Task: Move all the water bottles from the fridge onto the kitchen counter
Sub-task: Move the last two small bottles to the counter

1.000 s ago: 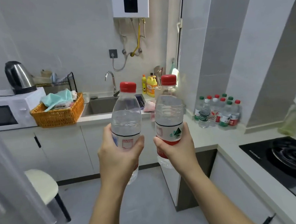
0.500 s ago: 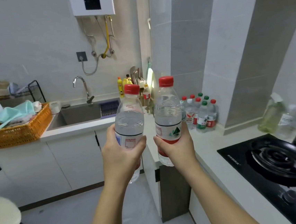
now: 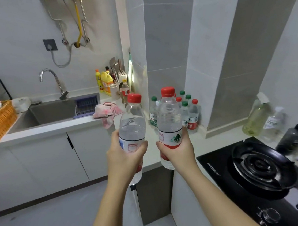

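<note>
I hold one water bottle in each hand: my left hand (image 3: 126,159) is wrapped around the label of the left bottle (image 3: 132,127), and my right hand (image 3: 178,151) grips the right bottle (image 3: 169,121) low on its red band. Both bottles are upright, red caps up, and raised above the front edge of the counter (image 3: 218,139). A cluster of bottles (image 3: 188,109) already stands in the corner against the tiled wall. To set these down well, I think I should bring them just in front of that cluster, lower each flat onto its base, and let go only when it stands steady. I should keep clear of the stove (image 3: 259,167) and not knock the standing bottles.
</note>
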Tool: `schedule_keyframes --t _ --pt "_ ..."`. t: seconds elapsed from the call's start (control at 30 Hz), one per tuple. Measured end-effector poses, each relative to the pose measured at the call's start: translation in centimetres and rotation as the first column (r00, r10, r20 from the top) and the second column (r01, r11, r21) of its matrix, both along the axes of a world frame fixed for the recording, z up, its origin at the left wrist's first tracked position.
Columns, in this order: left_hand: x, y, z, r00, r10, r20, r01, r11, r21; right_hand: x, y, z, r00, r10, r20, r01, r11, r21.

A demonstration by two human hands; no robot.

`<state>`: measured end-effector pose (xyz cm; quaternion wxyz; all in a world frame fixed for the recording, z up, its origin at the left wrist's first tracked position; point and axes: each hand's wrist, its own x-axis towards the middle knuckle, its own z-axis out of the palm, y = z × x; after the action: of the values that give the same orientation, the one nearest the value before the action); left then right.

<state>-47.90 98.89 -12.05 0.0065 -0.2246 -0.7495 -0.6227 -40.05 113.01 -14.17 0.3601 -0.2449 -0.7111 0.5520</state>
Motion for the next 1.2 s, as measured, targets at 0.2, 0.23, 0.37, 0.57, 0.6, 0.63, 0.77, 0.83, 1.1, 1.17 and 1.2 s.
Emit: schedule_keyframes --t 0.2,0.23,0.37,0.57,0.6,0.63,0.77,0.83,1.1,1.17,1.2 --pt "-4.2 4.7 -2.7 0.997 -0.042 0.072 0.044 0.999 -0.023 -3.5 4.8 -3.7 0.997 -0.059 0.046 0.06 0.998 -0.016" --pt "-5.2 5.6 -3.2 0.996 -0.05 0.074 0.052 0.998 -0.032 -4.4 5.7 -4.3 0.996 -0.073 0.059 0.074 0.997 -0.017" --pt "-10.0 9.5 -5.7 0.987 -0.108 0.117 0.119 0.989 -0.085 -8.0 9.3 -6.4 0.984 -0.112 0.137 0.119 0.992 -0.038" --pt "-16.1 14.4 -8.8 0.963 -0.159 0.217 0.197 0.966 -0.167 -12.8 13.8 -10.4 0.929 -0.177 0.326 0.198 0.98 -0.03" --pt "-16.8 15.0 -9.4 0.956 -0.17 0.241 0.216 0.96 -0.181 -13.3 14.3 -11.1 0.916 -0.185 0.355 0.213 0.976 -0.038" --pt "-17.6 15.5 -10.1 0.949 -0.177 0.261 0.232 0.952 -0.198 -13.8 14.7 -11.8 0.907 -0.19 0.376 0.227 0.972 -0.057" --pt "-19.2 17.2 -12.7 0.922 -0.201 0.33 0.292 0.922 -0.253 -14.7 16.1 -14.5 0.881 -0.199 0.43 0.272 0.956 -0.114" --pt "-19.6 18.0 -14.1 0.907 -0.208 0.366 0.314 0.914 -0.257 -15.1 16.9 -15.7 0.86 -0.223 0.46 0.308 0.944 -0.118" --pt "-20.0 20.8 -16.9 0.89 -0.224 0.396 0.341 0.905 -0.253 -16.4 20.1 -18.9 0.811 -0.293 0.506 0.385 0.919 -0.083" --pt "-20.0 21.0 -17.4 0.894 -0.213 0.393 0.329 0.909 -0.256 -16.5 20.6 -19.6 0.816 -0.289 0.501 0.379 0.921 -0.086" --pt "-19.9 21.0 -17.6 0.898 -0.206 0.389 0.32 0.912 -0.256 -16.5 20.7 -20.1 0.82 -0.292 0.493 0.381 0.921 -0.087"
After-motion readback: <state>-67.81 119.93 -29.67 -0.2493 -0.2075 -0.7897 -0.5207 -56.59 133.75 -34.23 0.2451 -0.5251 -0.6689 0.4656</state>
